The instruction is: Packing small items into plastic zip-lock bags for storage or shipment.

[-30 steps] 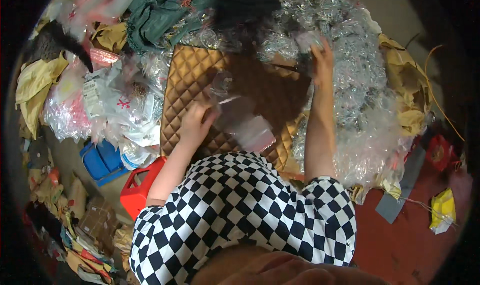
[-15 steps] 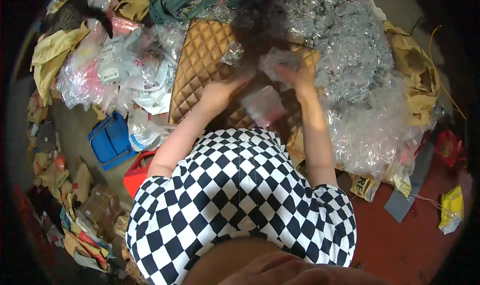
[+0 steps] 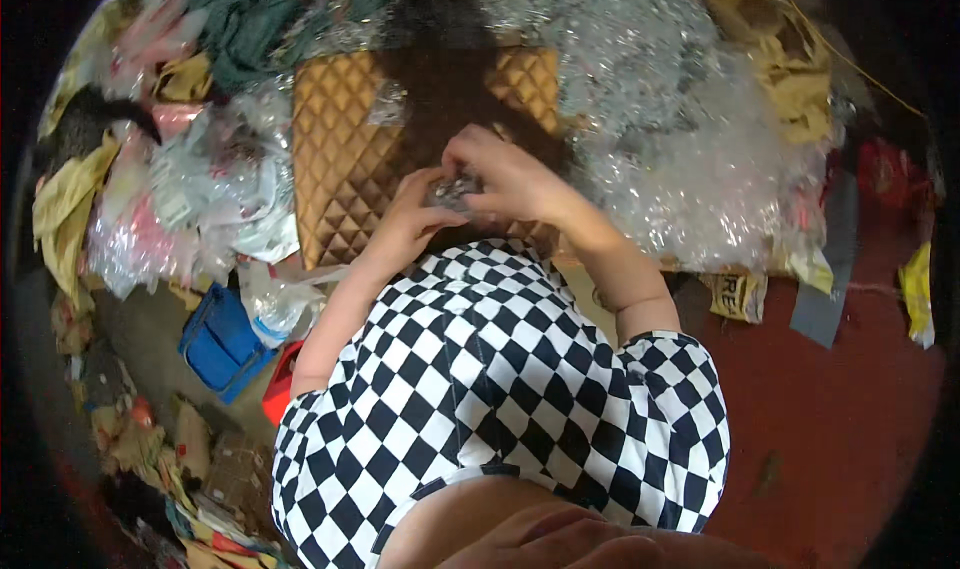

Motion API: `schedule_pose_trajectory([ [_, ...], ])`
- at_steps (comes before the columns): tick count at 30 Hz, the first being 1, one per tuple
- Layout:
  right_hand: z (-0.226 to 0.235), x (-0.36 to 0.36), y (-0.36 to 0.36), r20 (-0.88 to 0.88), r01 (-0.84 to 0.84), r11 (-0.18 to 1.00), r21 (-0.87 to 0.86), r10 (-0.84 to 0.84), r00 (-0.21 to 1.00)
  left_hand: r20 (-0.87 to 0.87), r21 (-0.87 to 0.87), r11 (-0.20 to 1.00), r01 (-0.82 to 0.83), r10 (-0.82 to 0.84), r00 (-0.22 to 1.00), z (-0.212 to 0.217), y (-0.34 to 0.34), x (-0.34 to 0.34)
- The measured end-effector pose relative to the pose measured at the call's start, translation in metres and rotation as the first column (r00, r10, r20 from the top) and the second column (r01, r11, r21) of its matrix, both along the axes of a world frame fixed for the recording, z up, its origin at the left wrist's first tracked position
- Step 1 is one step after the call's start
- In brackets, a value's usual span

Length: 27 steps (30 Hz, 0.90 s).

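My left hand (image 3: pixel 412 219) and my right hand (image 3: pixel 505 177) meet over the brown quilted mat (image 3: pixel 335 159), close in front of my checkered top. Between them is a small, crumpled, clear plastic bag (image 3: pixel 452 192) with a greyish sheen, and the fingers of both hands close on it. Whether anything is inside the bag, I cannot tell. Farther up the mat, in my shadow, lies another small piece of clear plastic (image 3: pixel 387 104), apart from both hands.
A large heap of shiny clear plastic packets (image 3: pixel 680 169) covers the right side. Plastic bags (image 3: pixel 205 184) pile up at the left, above a blue basket (image 3: pixel 225 344) and a red container (image 3: pixel 281 389). Dark green cloth (image 3: pixel 265 29) lies at the back.
My hands have come together from apart and now share one crumpled plastic bag. The flat clear packet that lay between them no longer shows there. The whole view has shifted.
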State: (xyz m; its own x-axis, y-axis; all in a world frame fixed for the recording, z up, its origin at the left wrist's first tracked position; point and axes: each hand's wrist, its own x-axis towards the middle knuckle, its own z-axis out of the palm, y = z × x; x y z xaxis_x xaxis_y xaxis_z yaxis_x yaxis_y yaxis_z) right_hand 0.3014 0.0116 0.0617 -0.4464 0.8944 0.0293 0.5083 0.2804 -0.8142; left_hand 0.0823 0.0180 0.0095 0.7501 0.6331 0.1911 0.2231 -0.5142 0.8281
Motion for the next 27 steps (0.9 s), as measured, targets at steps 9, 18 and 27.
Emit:
schedule_pose_trajectory([
  [9,0.007,0.051,-0.047,0.039,0.038,0.999,0.035,-0.040,0.998,0.034,-0.126,0.983,0.134,-0.131,0.991,0.014,0.012,0.036],
  [18,-0.018,0.184,-0.105,0.135,0.712,0.690,0.130,-0.724,0.677,-0.096,0.160,0.966,-0.204,0.221,0.970,-0.050,0.033,0.084],
  [27,-0.080,0.253,-0.095,0.311,0.667,0.489,0.562,-0.872,0.378,-0.594,0.200,0.962,0.184,-0.030,0.804,-0.141,-0.004,0.050],
])
